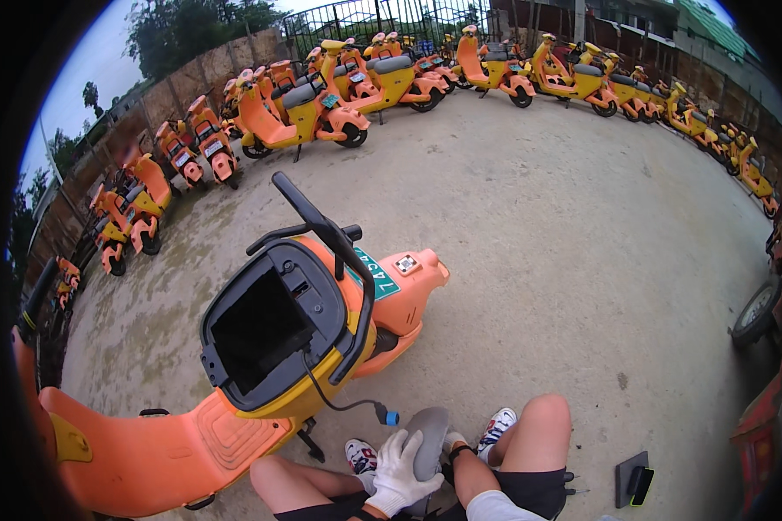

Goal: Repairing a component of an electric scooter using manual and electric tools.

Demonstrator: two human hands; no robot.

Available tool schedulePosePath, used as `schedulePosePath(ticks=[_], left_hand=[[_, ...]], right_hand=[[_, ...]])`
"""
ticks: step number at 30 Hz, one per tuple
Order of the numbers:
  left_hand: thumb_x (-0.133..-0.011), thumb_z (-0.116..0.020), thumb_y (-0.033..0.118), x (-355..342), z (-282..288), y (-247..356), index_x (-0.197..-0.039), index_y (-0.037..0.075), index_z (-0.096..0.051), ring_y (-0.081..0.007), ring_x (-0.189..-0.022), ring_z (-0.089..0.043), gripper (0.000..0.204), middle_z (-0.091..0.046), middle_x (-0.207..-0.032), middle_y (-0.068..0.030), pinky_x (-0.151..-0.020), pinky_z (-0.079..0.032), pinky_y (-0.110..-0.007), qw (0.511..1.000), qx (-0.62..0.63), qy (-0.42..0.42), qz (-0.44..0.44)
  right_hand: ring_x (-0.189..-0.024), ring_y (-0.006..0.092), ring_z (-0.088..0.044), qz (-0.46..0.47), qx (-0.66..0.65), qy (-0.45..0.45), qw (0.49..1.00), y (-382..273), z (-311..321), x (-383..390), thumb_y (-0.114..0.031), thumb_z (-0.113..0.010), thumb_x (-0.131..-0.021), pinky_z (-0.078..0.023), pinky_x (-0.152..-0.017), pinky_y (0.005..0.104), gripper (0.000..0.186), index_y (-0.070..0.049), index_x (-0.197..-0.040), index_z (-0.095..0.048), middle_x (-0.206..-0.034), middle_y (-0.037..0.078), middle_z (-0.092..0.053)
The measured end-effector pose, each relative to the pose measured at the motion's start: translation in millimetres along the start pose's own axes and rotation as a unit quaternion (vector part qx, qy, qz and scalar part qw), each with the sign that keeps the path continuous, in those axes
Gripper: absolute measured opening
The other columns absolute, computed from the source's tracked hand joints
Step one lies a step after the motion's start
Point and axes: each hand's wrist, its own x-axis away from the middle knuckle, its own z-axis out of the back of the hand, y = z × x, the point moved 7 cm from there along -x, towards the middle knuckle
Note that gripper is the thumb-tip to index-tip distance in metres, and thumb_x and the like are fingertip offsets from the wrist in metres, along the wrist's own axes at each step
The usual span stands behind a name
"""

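Observation:
A grey padded scooter seat (428, 441) stands tilted between my knees. My left hand (398, 473), in a white glove, is closed over its near left side with the fingers spread across the surface. My right hand (453, 441) is against the seat's right side, a black band on its wrist; its fingers are hidden behind the seat. Just in front is an orange and yellow scooter (321, 382) with its black under-seat compartment (265, 326) uncovered. From that compartment hangs a black cable (339, 407) with a blue plug (392, 418), close to the seat.
A black grab rail (372, 286) arches over the scooter's rear. On the concrete (530, 260) at my right lie a flat dark panel and a phone-like object (641, 486), with a tool (572, 486) nearby. Parked scooters (304, 113) line the far wall. A wheel (758, 311) stands at right.

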Motion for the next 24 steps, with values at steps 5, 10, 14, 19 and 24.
schedulePosePath(ticks=[5, 10, 14, 19, 24], left_hand=[[-0.060, -0.082, 0.043, 16.2, 12.1, -23.4, -0.142, 0.011, -0.039, -0.0455, -0.127, -0.040, 0.097, -0.041, -0.134, -0.0262, -0.106, -0.034, -0.054, 0.999, -0.031, 0.016, 0.041], [-0.060, -0.082, 0.042, -3.6, 1.4, -4.2, -0.141, 0.010, -0.040, -0.0448, -0.126, -0.041, 0.096, -0.042, -0.134, -0.0256, -0.106, -0.034, -0.053, 1.000, 0.005, 0.008, 0.000], [-0.061, -0.082, 0.042, 4.2, 2.2, -20.2, -0.141, 0.009, -0.041, -0.0444, -0.127, -0.040, 0.096, -0.042, -0.134, -0.0254, -0.106, -0.034, -0.053, 0.999, -0.019, 0.007, 0.025], [-0.061, -0.080, 0.047, -5.7, -2.5, -7.9, -0.141, 0.014, -0.042, -0.0432, -0.131, -0.037, 0.095, -0.041, -0.136, -0.0237, -0.108, -0.030, -0.053, 0.999, 0.021, -0.009, 0.023], [-0.061, -0.080, 0.046, 9.3, 12.9, -27.5, -0.141, 0.014, -0.043, -0.0432, -0.130, -0.038, 0.095, -0.041, -0.136, -0.0238, -0.107, -0.031, -0.053, 0.998, 0.000, 0.011, 0.059]], right_hand=[[-0.122, 0.0383, -0.056, -0.010, -0.064, -0.071, 0.995, -56.0, -18.7, 42.0, -0.037, -0.052, -0.090, -0.047, -0.096, 0.0417, 0.045, -0.004, -0.114, -0.068, -0.123, 0.025, -0.062], [-0.119, 0.0385, -0.058, -0.013, -0.161, -0.047, 0.986, -16.4, 11.1, 31.3, -0.036, -0.051, -0.089, -0.047, -0.093, 0.0410, 0.046, -0.001, -0.113, -0.068, -0.120, 0.026, -0.063], [-0.113, 0.0381, -0.062, -0.100, -0.170, 0.017, 0.980, -43.2, 5.3, 66.8, -0.035, -0.052, -0.089, -0.048, -0.090, 0.0410, 0.046, 0.003, -0.111, -0.068, -0.117, 0.024, -0.066], [-0.095, 0.0287, -0.066, -0.113, -0.286, -0.011, 0.952, -11.8, 35.0, 71.3, -0.046, -0.052, -0.094, -0.048, -0.082, 0.0371, 0.055, 0.004, -0.110, -0.068, -0.103, 0.018, -0.071], [-0.083, 0.0307, -0.067, -0.161, -0.404, -0.049, 0.899, -63.7, 1.3, 99.9, -0.026, -0.058, -0.086, -0.050, -0.070, 0.0410, 0.028, -0.002, -0.089, -0.071, -0.091, 0.017, -0.070]])
